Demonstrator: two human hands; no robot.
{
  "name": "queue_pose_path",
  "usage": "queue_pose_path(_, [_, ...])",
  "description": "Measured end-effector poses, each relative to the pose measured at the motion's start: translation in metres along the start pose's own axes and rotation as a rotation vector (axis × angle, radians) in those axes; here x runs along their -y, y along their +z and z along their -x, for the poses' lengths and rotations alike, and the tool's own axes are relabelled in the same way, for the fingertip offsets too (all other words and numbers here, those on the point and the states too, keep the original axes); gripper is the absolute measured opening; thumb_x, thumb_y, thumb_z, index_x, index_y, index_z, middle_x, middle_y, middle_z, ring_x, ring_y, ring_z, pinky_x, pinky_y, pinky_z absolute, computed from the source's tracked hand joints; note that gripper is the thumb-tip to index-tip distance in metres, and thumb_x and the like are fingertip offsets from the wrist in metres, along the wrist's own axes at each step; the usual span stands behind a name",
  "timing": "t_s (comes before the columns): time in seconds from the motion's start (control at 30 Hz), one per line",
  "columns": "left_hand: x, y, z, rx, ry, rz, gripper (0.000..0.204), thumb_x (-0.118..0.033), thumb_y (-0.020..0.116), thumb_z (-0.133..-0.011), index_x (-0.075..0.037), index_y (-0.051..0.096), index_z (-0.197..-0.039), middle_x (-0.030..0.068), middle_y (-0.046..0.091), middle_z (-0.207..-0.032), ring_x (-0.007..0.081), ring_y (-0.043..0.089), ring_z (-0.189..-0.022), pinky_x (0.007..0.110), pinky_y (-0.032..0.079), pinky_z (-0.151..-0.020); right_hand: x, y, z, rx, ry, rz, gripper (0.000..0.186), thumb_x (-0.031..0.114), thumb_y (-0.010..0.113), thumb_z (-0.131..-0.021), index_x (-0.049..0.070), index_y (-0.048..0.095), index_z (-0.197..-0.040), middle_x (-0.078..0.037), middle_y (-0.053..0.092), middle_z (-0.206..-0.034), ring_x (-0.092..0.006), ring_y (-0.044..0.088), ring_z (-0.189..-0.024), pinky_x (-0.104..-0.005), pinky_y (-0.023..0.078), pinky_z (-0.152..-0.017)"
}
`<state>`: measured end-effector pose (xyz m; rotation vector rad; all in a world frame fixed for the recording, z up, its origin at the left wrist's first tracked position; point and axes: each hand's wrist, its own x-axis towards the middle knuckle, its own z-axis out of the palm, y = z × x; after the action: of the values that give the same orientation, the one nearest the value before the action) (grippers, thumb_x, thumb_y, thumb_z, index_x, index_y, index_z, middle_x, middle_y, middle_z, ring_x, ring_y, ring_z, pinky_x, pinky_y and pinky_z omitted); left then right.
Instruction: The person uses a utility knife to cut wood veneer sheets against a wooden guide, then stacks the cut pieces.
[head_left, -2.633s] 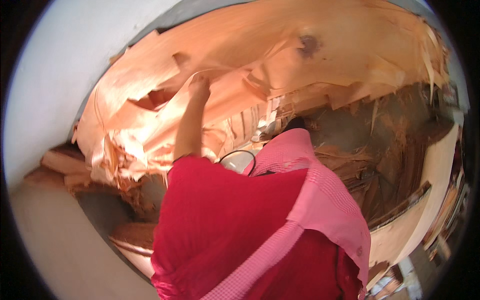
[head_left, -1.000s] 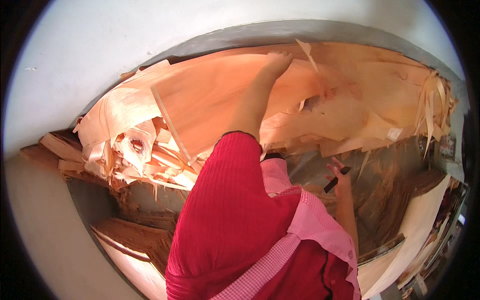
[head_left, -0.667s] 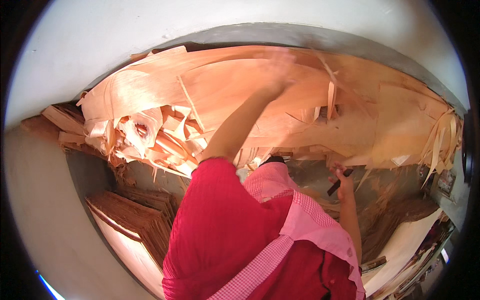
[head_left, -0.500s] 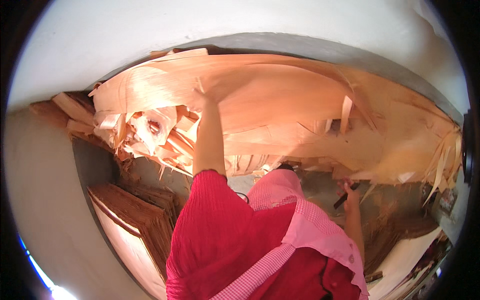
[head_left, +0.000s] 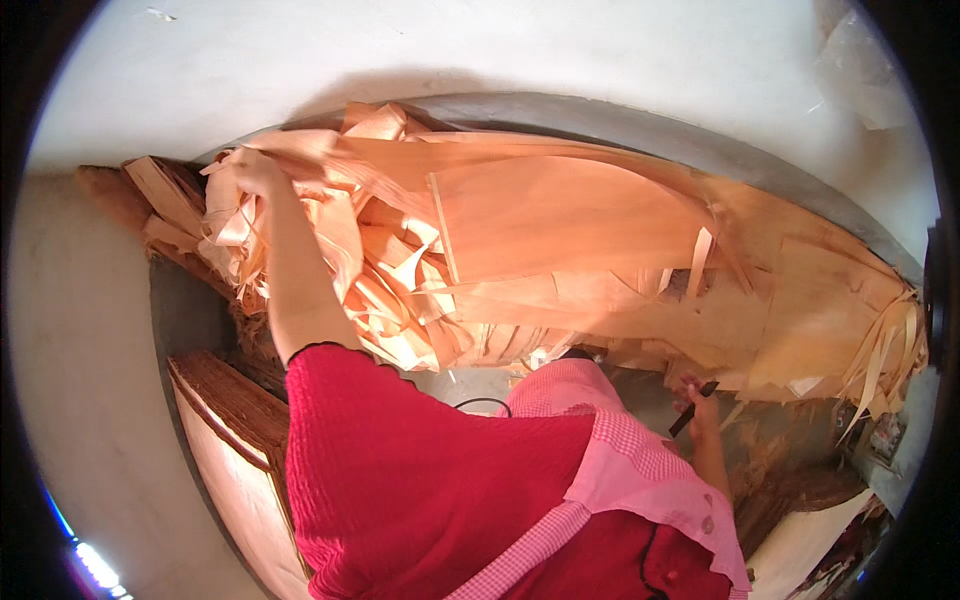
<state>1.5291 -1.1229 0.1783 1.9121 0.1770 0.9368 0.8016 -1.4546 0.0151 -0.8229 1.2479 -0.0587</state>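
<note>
Thin orange-brown wood veneer sheets (head_left: 570, 215) lie in a long heap against the wall in front of me. At the heap's far left end, my left hand (head_left: 258, 174) is closed on a piece of wood veneer (head_left: 310, 150), among crumpled strips; the fingertips are partly hidden. Below it, torn curled strips (head_left: 385, 300) spill over the front of the heap. Lower right, my right hand (head_left: 702, 404) is wrapped round a short dark flat tool (head_left: 682, 422), held apart from the veneer; its exact kind does not show.
Stacked veneer sheets (head_left: 215, 400) stand on edge at lower left, by a pale wall (head_left: 85, 350). Another stack (head_left: 800, 530) sits at lower right. Loose thin strips (head_left: 880, 345) hang off the heap's right end. A clear plastic bag (head_left: 865, 75) shows at upper right.
My left hand has moved left along the heap with veneer in it, baring more crumpled strips and a straight sheet edge. My right hand still holds the dark tool.
</note>
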Motion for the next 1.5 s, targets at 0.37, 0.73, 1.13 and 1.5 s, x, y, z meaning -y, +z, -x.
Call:
queue_pose_path(0.37, [-0.124,-0.062,0.266,1.041,-1.147,0.981,0.008,-0.017,0.054,-0.083,-0.012,0.053,-0.077,-0.0050,0.044,-0.067,0.0083,0.043,-0.065,0.025,0.038,-0.062,0.032,0.016,0.006,0.225,-0.139,0.009,0.028,0.011,0.049,-0.085,0.007,0.049,-0.112,-0.006,0.055,-0.104,-0.0182,0.055,-0.080,-0.0294,0.045,-0.061])
queue_pose_path(0.73, [-0.191,-0.183,0.477,1.653,-1.698,1.211,0.035,-0.017,0.057,-0.080,-0.003,0.047,-0.110,0.0083,0.051,-0.105,0.0221,0.051,-0.094,0.034,0.044,-0.080,0.141,0.068,0.094,0.140,-0.626,0.216,0.037,0.009,0.047,-0.084,0.002,0.044,-0.121,-0.006,0.050,-0.116,-0.0114,0.052,-0.083,-0.0240,0.042,-0.066])
queue_pose_path(1.13, [-0.029,-0.111,0.456,1.632,-1.192,0.220,0.041,-0.032,0.046,-0.085,-0.013,0.045,-0.121,0.0110,0.043,-0.122,0.0237,0.042,-0.110,0.037,0.037,-0.088,0.131,-0.170,0.251,-0.693,-0.791,-0.308,0.026,0.015,0.060,-0.075,0.010,0.059,-0.100,0.000,0.056,-0.081,-0.0090,0.049,-0.065,-0.0222,0.038,-0.055])
queue_pose_path(1.5, [-0.249,-0.244,0.726,2.805,0.117,0.157,0.044,-0.032,0.046,-0.084,-0.012,0.042,-0.123,0.0126,0.038,-0.126,0.0253,0.037,-0.114,0.037,0.032,-0.092,-0.230,-0.160,0.330,-0.752,-0.494,-0.969,0.020,0.019,0.062,-0.077,0.005,0.062,-0.091,-0.003,0.056,-0.072,-0.0119,0.050,-0.059,-0.0233,0.038,-0.048])
